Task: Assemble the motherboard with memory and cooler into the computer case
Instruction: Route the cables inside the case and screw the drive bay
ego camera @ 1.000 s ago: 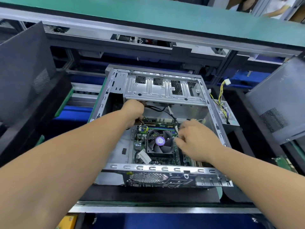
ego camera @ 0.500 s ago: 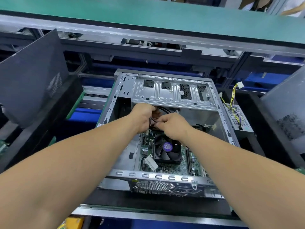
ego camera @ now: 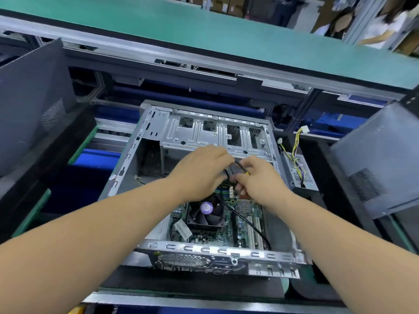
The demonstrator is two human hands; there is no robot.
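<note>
Motherboard (ego camera: 240, 219) lies in one case (ego camera: 158, 123); two hands, left hand (ego camera: 201, 171) and right hand (ego camera: 260, 177), pinch one black cable (ego camera: 247, 219).

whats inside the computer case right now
Inside the computer case lies the motherboard with its cooler fan. Both hands, left hand and right hand, hold black cables, hiding the board's far end.

A silver-grey computer case (ego camera: 145, 141) held a green motherboard (ego camera: 244, 225), its black cooler (ego camera: 205, 217) bearing a purple hub label; yellow-and-black wires (ego camera: 294, 143) trailed beside a green shelf (ego camera: 204, 26).
</note>
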